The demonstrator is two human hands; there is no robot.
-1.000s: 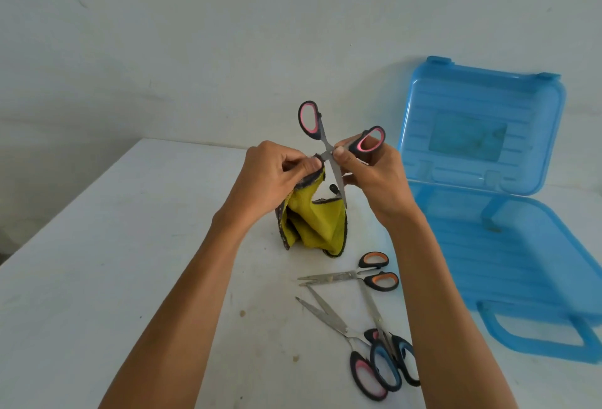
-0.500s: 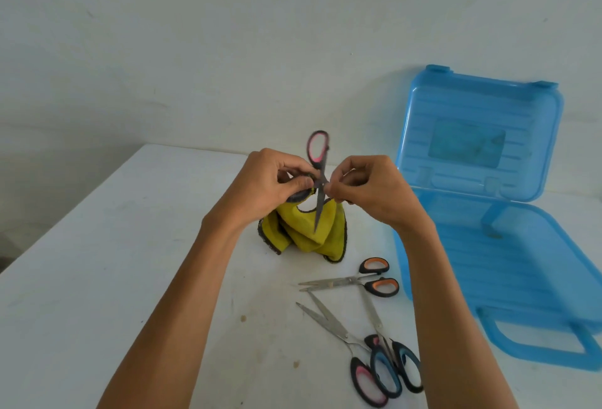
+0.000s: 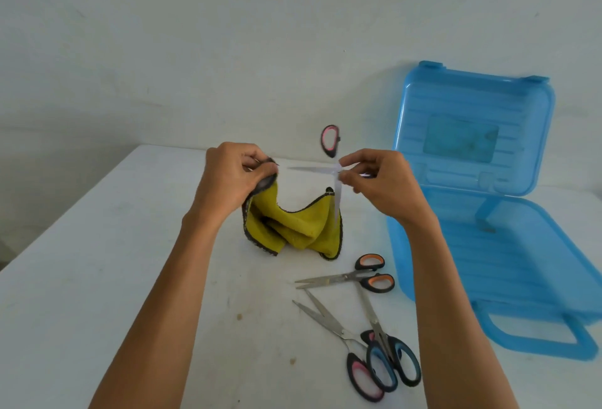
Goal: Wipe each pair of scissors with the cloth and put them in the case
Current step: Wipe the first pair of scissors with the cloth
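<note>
Head view: the right hand (image 3: pixel 381 187) had its grip pinched on the held scissors (image 3: pixel 337 195) right at the pivot, thumb and forefinger squeezed on the metal. The blades were splayed wide, one pointing left toward the other hand, one hanging straight down, a pink handle loop sticking up above the fingers. That spread looked deliberate: it bared each blade's inner face for wiping.

The left hand (image 3: pixel 231 177) had its grip curled round an upper edge of the cloth (image 3: pixel 293 226), yellow with a dark trim, whose folds sagged down onto the tabletop (image 3: pixel 130 245). The left-pointing blade tip sat just beside that hand, apart from the fabric, while the down-pointing blade lay against the cloth's right edge.

Nearer the camera three more pairs waited on the tabletop: the orange pair (image 3: pixel 345 276), the pink pair (image 3: pixel 329 320) and the blue pair (image 3: pixel 374 320), the last two crossed at the handles.

To the right stood the case (image 3: pixel 488 245), blue plastic, lid propped open, ready to receive; no scissors showed inside. A rectangular panel marked the lid, but no writing or brand could be read anywhere.
</note>
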